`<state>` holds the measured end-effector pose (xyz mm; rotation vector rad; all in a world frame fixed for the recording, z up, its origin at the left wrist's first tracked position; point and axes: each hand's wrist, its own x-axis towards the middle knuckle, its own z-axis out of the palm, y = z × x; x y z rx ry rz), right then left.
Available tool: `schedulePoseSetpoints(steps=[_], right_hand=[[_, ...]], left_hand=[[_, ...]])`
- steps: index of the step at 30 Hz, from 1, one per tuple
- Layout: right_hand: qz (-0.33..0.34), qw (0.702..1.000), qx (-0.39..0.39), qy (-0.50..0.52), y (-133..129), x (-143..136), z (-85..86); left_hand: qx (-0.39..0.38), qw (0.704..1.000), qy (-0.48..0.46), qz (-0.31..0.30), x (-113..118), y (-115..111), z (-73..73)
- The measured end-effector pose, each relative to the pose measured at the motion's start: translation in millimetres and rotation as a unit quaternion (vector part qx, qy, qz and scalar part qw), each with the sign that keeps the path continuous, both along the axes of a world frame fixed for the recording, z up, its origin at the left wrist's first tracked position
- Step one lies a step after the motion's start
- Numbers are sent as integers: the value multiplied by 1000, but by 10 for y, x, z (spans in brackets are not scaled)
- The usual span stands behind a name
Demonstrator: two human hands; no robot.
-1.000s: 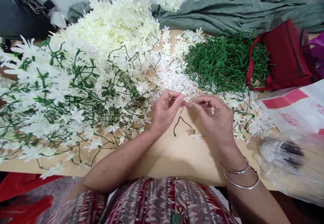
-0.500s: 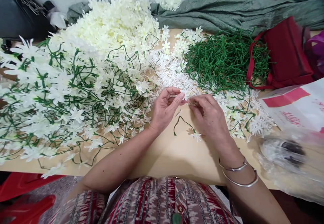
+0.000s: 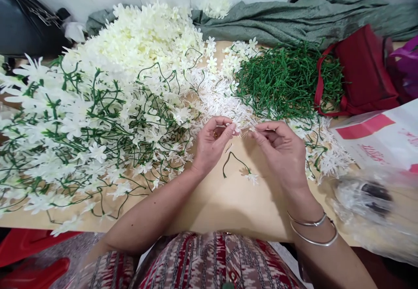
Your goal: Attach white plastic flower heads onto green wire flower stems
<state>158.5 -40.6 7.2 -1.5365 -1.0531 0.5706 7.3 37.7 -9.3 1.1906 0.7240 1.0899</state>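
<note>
My left hand pinches a small white flower between thumb and fingertips. Just to its right, my right hand has its thumb and fingertips pressed together beside a pile of thin white strands; what it grips, if anything, is too small to make out. Below both hands a bent green stem lies on the table with a white flower at its end. White flowers on green stems are heaped left of my left hand.
Loose white blossoms rise at the back left. Green stems lie beside a red bag. A printed white bag and clear plastic are at the right, a grey-green cloth along the back.
My right hand has moved a little away to the right from my left hand, opening a small gap between them. The left hand still pinches the flower.
</note>
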Motion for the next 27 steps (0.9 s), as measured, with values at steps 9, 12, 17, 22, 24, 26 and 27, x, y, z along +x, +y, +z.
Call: schedulePoseSetpoints(steps=[9, 12, 17, 22, 24, 26, 27], right_hand=[[3, 992, 23, 121, 48, -48, 64], [-7, 995, 8, 98, 13, -47, 85], [-5, 998, -7, 64, -29, -41, 146], [6, 999, 16, 31, -44, -97, 148], [6, 999, 39, 18, -49, -145, 125], [7, 998, 66, -2, -53, -189, 105], [5, 996, 82, -18, -52, -203, 99]], left_hand=[[-13, 999, 40, 27, -1, -24, -12], [0, 999, 41, 32, 2, -28, -4], [5, 999, 43, 18, 9, -20, -11], [21, 998, 50, 20, 3, -17, -16], [26, 998, 56, 15, -3, -20, 1], [26, 998, 59, 8, -6, -23, 26], [23, 998, 58, 1, -7, -25, 39]])
